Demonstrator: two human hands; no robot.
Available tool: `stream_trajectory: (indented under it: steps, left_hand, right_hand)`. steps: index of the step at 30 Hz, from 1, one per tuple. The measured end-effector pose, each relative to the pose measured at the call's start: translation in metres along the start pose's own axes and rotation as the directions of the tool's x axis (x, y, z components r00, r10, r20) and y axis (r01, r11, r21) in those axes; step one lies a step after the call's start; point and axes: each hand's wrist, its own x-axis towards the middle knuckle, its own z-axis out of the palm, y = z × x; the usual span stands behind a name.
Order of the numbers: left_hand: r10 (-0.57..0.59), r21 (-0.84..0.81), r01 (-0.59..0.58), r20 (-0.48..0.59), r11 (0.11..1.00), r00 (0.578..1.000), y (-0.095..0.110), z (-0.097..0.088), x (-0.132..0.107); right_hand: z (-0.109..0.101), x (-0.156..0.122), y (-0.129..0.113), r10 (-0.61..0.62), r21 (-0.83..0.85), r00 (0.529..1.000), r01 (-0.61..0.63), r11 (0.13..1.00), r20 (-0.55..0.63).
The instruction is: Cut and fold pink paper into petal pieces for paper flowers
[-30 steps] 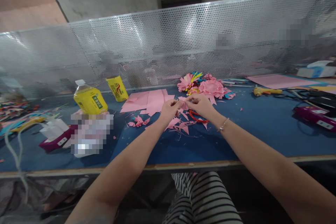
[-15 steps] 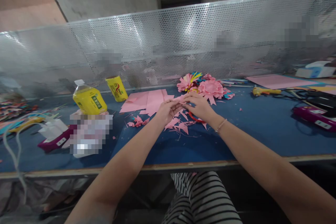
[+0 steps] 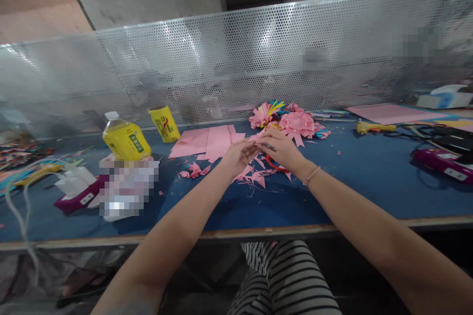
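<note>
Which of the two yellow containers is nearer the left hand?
The capless yellow container beside the pink sheets; the white-capped yellow bottle sits farther from the left hand.

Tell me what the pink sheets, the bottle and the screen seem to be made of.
Pink sheets: matte paper or thin card; they look flat and thin.
Bottle: probably glossy plastic; its shoulder is see-through below a white cap.
Screen: likely metal with a grey sheen; close rows of holes and bright reflections suggest it.
</note>
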Motion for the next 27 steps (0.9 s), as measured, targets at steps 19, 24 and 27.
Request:
stream_trajectory:
  steps: [19, 24, 27]
  left_hand:
    - [0.084, -0.041, -0.085, -0.013, 0.996, 0.996, -0.0055, 0.0049, -0.0012]
    - [0.103, -0.08, -0.107, -0.052, 0.991, 0.993, -0.0056, 0.0077, -0.003]
    - [0.106, -0.049, -0.109, -0.058, 0.993, 0.993, -0.0055, 0.0079, -0.0034]
  right_hand:
    - [0.0005, 0.0003, -0.0008, 0.109, 0.054, 0.993, -0.106, 0.993, -0.052]
    - [0.0033, 0.0022, -0.0054, 0.269, 0.14, 0.959, -0.255, 0.957, -0.091]
    - [0.0033, 0.0029, -0.0056, 0.265, 0.133, 0.963, -0.256, 0.958, -0.054]
